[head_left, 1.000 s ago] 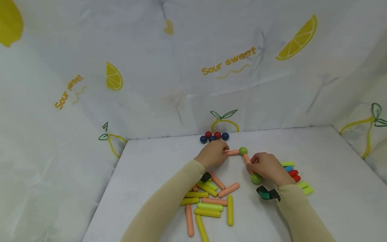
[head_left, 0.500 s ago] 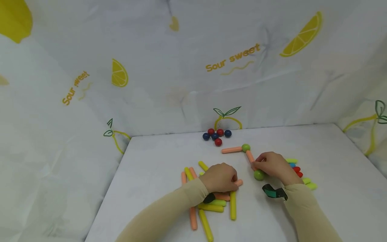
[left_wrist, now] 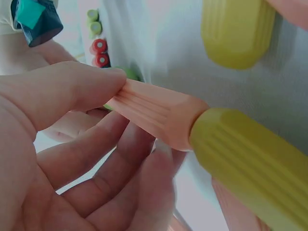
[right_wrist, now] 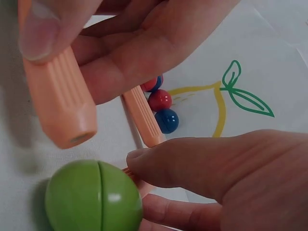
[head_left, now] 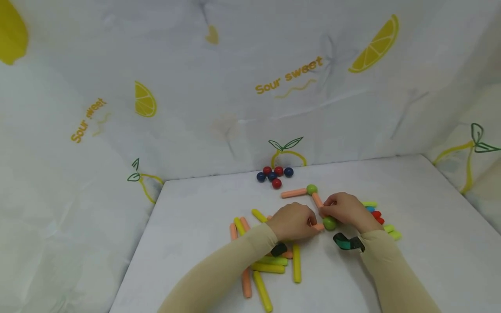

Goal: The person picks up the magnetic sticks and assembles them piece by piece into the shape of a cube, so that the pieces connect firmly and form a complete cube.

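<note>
The left hand (head_left: pixel 292 222) pinches an orange stick (left_wrist: pixel 159 114) between thumb and fingers (left_wrist: pixel 120 159) and holds its tip close to the near green ball (head_left: pixel 329 223), which sits on the bench (head_left: pixel 391 278) right of centre, under the right hand (head_left: pixel 344 209). The right hand's fingers (right_wrist: pixel 192 166) are curled about that ball and the orange stick (right_wrist: pixel 57 103) rising from it toward the far green ball (head_left: pixel 311 189). To do this well, the left hand's stick should probably come in level, with its flat end square to the ball, while the right hand steadies the ball so the joined sticks do not swing. Whether the stick's tip already touches the ball cannot be told: both hands cover the joint in the head view, and the wrist views are too close and blurred. The coloured sticks (head_left: pixel 381 217) right of the right hand are mostly hidden; the loose pile (head_left: pixel 270 267) near the left forearm is partly covered.
</note>
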Demonstrator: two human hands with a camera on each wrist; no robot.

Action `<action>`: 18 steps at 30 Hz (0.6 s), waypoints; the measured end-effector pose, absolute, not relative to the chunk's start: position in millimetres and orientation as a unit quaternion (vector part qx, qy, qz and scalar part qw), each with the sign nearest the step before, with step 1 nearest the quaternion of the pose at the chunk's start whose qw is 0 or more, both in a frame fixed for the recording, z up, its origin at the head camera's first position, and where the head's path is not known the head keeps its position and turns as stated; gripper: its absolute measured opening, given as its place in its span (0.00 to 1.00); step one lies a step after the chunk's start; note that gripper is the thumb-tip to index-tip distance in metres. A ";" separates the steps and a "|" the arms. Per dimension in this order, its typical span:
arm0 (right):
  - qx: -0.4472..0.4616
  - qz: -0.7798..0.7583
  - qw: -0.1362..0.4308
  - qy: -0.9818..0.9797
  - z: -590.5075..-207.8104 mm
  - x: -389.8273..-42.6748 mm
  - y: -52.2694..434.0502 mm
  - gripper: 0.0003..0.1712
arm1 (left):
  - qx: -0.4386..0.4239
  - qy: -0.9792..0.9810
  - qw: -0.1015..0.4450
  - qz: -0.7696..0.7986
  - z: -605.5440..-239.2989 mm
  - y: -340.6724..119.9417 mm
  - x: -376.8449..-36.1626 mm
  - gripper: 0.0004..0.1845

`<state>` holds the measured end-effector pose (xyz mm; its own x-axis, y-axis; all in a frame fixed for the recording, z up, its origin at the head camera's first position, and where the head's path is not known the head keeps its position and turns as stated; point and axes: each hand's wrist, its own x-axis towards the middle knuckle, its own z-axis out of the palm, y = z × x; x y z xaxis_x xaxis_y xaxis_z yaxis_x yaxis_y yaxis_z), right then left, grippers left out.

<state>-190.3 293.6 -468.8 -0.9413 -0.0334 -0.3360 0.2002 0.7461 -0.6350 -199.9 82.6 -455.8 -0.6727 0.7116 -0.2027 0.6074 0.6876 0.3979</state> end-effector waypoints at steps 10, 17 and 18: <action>0.048 -0.342 0.172 0.923 -468.7 -192.8 290.9 0.22 | 0.300 0.889 0.230 0.257 -455.9 56.3 -203.3 0.15; 0.047 -0.341 0.174 0.923 -470.0 -193.8 290.5 0.23 | 0.349 0.889 0.177 0.239 -452.6 61.0 -206.6 0.16; 0.045 -0.341 0.173 0.923 -471.0 -194.0 289.9 0.23 | 0.353 0.888 0.170 0.239 -451.9 62.5 -207.0 0.16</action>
